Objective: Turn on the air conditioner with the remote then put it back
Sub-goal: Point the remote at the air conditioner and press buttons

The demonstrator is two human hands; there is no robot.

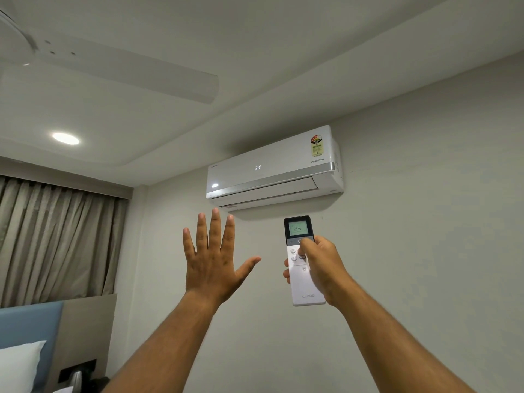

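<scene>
A white air conditioner point(273, 168) hangs high on the wall, its front panel lit with "24" and its lower flap slightly ajar. My right hand point(319, 266) holds a white remote point(301, 285) upright just below the unit, thumb on the dark upper part by the power button. The remote's screen reads 24. My left hand point(214, 258) is raised beside it, to the left, palm away from me, fingers spread, holding nothing.
A white ceiling fan blade point(127, 72) reaches across the upper left. A round ceiling light point(65, 138) glows. Beige curtains point(56, 239) hang at left, above a blue headboard point(28, 324) and white pillow point(17, 364).
</scene>
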